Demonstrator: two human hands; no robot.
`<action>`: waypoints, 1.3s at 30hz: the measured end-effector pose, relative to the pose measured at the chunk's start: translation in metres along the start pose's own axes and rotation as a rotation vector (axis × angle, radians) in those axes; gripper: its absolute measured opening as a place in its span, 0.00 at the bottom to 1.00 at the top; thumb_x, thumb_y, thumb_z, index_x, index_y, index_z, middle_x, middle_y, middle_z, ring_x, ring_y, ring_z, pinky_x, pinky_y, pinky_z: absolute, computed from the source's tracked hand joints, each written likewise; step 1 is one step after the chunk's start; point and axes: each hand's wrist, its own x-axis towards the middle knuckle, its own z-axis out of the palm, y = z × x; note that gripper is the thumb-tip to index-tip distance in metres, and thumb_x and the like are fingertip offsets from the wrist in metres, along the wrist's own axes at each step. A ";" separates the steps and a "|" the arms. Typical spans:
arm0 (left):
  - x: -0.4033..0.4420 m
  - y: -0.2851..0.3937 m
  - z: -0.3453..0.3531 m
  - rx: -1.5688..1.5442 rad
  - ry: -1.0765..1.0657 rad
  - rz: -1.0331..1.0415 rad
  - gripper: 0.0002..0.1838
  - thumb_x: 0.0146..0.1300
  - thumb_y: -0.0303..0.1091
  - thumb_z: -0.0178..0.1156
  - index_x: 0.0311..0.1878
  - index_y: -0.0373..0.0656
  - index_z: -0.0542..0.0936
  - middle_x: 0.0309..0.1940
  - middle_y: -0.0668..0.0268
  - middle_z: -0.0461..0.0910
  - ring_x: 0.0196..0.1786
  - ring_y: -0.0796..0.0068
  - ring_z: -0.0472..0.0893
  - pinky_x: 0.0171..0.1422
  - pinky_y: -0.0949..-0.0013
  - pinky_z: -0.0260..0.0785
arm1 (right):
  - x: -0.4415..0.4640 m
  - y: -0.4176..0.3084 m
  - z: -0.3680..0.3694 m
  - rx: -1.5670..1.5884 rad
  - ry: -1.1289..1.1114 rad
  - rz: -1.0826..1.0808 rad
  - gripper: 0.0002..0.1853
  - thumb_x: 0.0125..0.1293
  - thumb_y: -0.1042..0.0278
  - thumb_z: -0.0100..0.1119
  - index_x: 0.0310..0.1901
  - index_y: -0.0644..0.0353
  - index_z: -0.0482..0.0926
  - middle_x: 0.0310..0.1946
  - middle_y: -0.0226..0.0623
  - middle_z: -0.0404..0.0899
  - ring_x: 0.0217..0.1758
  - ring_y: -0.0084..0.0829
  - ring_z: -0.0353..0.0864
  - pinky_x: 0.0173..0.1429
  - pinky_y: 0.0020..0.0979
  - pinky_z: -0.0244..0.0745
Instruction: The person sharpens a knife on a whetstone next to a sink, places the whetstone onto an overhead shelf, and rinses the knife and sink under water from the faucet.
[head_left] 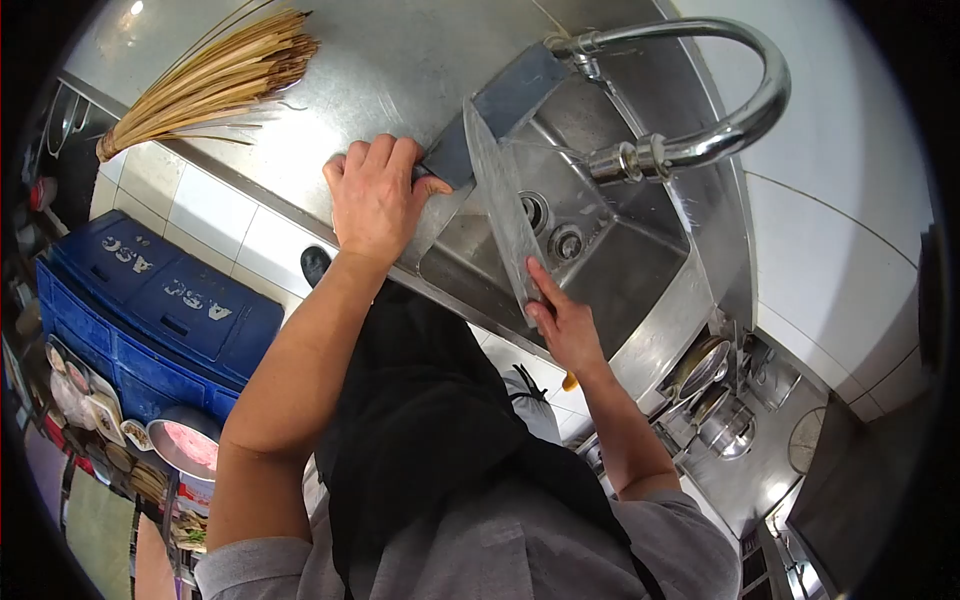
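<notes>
A long grey wet knife (501, 205) lies across a dark blue-grey sharpening stone (522, 88), its narrow end on the stone. My right hand (570, 325) is closed on the knife's lower end, index finger stretched along the blade; the handle is hidden. My left hand (378, 195) wraps the near end of the stone, thumb against its side. The stone slants over a steel sink (630, 285). Thin water runs from a curved chrome faucet (775, 80) towards the blade.
A straw whisk broom (210, 85) lies on the steel counter (350, 60) at the left. Blue lidded bins (165, 290) stand behind me on the left, beside a metal bowl of pink contents (188, 445). Pots (722, 422) sit on a lower surface at the right.
</notes>
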 end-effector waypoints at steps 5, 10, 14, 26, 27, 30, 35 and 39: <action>0.001 0.000 0.001 -0.008 0.007 -0.003 0.24 0.49 0.54 0.76 0.44 0.52 0.81 0.39 0.72 0.77 0.48 0.65 0.77 0.58 0.53 0.62 | 0.066 -0.026 -0.010 0.057 0.063 -0.048 0.33 0.75 0.61 0.64 0.79 0.34 0.66 0.67 0.40 0.80 0.52 0.53 0.87 0.54 0.41 0.82; 0.000 -0.002 0.002 -0.008 0.001 -0.012 0.24 0.48 0.54 0.77 0.43 0.52 0.80 0.39 0.72 0.77 0.48 0.66 0.77 0.57 0.54 0.63 | 0.141 -0.060 -0.026 0.007 0.251 -0.336 0.33 0.74 0.65 0.65 0.78 0.36 0.68 0.67 0.43 0.80 0.54 0.49 0.89 0.57 0.38 0.80; 0.000 -0.001 -0.001 -0.037 0.014 -0.027 0.24 0.47 0.53 0.78 0.43 0.51 0.82 0.38 0.72 0.78 0.47 0.65 0.78 0.60 0.55 0.63 | 0.189 -0.075 -0.036 0.072 0.311 -0.459 0.33 0.75 0.61 0.65 0.78 0.33 0.68 0.65 0.49 0.82 0.60 0.55 0.86 0.64 0.40 0.79; -0.002 -0.003 -0.001 -0.021 0.000 -0.022 0.24 0.49 0.57 0.75 0.43 0.53 0.81 0.38 0.73 0.80 0.49 0.66 0.78 0.59 0.53 0.62 | 0.184 -0.129 -0.071 -0.462 0.491 -0.453 0.37 0.66 0.70 0.61 0.78 0.52 0.63 0.60 0.61 0.79 0.57 0.56 0.84 0.58 0.51 0.80; -0.002 -0.003 0.000 -0.027 0.007 -0.012 0.24 0.49 0.57 0.75 0.43 0.53 0.81 0.38 0.73 0.80 0.49 0.66 0.78 0.59 0.53 0.62 | 0.185 -0.127 -0.070 -0.468 0.504 -0.451 0.37 0.66 0.70 0.61 0.78 0.52 0.63 0.60 0.61 0.79 0.57 0.56 0.84 0.58 0.51 0.80; -0.003 -0.005 0.000 -0.039 0.020 -0.012 0.24 0.49 0.58 0.75 0.44 0.54 0.82 0.39 0.74 0.80 0.50 0.67 0.78 0.60 0.53 0.62 | 0.186 -0.125 -0.061 -0.593 0.631 -0.433 0.32 0.65 0.74 0.66 0.71 0.44 0.75 0.53 0.48 0.72 0.53 0.53 0.80 0.56 0.49 0.79; -0.003 -0.005 -0.001 -0.059 0.050 -0.011 0.24 0.50 0.58 0.74 0.43 0.52 0.83 0.38 0.73 0.81 0.47 0.65 0.79 0.58 0.54 0.62 | 0.176 -0.121 -0.029 -0.593 0.720 -0.450 0.27 0.68 0.67 0.69 0.69 0.41 0.80 0.51 0.46 0.69 0.52 0.47 0.78 0.56 0.43 0.78; -0.004 -0.005 -0.003 -0.058 0.062 0.008 0.24 0.51 0.58 0.73 0.43 0.52 0.83 0.38 0.72 0.81 0.47 0.65 0.79 0.58 0.54 0.61 | 0.176 -0.122 -0.016 -0.538 0.698 -0.366 0.25 0.70 0.62 0.67 0.69 0.38 0.79 0.53 0.48 0.70 0.54 0.51 0.80 0.57 0.50 0.79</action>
